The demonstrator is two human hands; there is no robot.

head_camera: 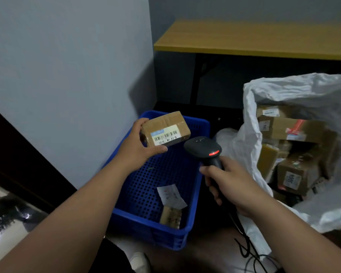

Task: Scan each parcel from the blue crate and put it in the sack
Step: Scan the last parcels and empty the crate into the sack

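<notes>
Dim, soft focus, wide-angle edge distortion.

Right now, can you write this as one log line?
left hand: holds parcel | right hand: aims scanner | sack: open

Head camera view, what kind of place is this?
Probably a small parcel sorting corner: a hand holds a labelled parcel before a barcode scanner, over a blue crate, beside a white sack of boxes.
</notes>
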